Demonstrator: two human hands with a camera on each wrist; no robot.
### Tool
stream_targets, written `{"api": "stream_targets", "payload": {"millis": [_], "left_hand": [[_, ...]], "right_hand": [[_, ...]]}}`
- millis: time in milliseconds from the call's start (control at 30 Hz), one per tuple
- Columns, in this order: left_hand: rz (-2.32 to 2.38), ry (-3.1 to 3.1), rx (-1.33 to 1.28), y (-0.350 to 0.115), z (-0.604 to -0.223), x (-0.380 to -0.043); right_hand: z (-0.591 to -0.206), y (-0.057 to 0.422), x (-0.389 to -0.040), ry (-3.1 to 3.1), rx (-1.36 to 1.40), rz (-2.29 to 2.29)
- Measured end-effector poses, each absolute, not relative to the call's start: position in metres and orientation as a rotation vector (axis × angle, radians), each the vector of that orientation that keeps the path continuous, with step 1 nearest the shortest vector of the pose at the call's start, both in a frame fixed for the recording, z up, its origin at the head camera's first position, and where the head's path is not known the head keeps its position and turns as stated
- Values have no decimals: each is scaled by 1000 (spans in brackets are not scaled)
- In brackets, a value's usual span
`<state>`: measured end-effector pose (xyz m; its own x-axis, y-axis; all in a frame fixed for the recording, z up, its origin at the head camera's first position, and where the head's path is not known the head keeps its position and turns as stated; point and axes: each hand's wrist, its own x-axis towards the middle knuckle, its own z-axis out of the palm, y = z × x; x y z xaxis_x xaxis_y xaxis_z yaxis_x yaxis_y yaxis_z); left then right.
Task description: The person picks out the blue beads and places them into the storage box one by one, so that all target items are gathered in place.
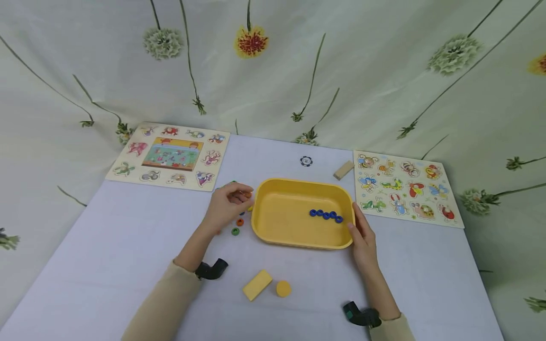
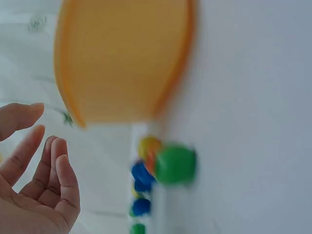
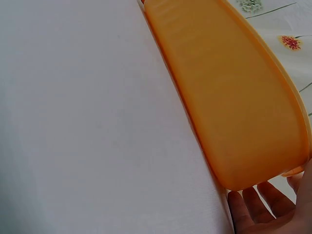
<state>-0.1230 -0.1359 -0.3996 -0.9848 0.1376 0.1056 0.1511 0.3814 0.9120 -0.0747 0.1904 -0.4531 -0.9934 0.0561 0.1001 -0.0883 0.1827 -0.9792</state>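
A yellow plastic tray (image 1: 281,234) stands on the table, with several blue beads (image 1: 326,215) in a short row in its right half. My right hand (image 1: 364,239) holds the tray's right end, thumb over the rim and fingers against the outer wall (image 3: 229,122). Beside the tray's left end is my left hand (image 1: 228,203), its fingers bent. In the left wrist view a gap separates its thumb and index finger, with nothing seen between them. Loose beads lie close by, among them an orange bead (image 1: 240,221) and a green bead (image 1: 235,231); the hand hides some others.
In front of the tray lie a wooden block (image 1: 258,285) and a round yellow piece (image 1: 283,288). Behind it are a poker chip (image 1: 306,161) and another wooden block (image 1: 343,170). Picture puzzle boards flank them: a left board (image 1: 128,166) and a right board (image 1: 431,225).
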Motion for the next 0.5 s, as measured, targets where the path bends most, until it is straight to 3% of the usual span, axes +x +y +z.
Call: {"api": "stream_targets", "payload": {"millis": [200,500], "left_hand": [[-1622,-2690,-124,-168,-440,-130],[-1574,-2876,-16,-174,-462,-133]], "right_hand": [[-453,191,-75,-2323,33,1939],[-454,191,-75,-2326,38,1951]]}}
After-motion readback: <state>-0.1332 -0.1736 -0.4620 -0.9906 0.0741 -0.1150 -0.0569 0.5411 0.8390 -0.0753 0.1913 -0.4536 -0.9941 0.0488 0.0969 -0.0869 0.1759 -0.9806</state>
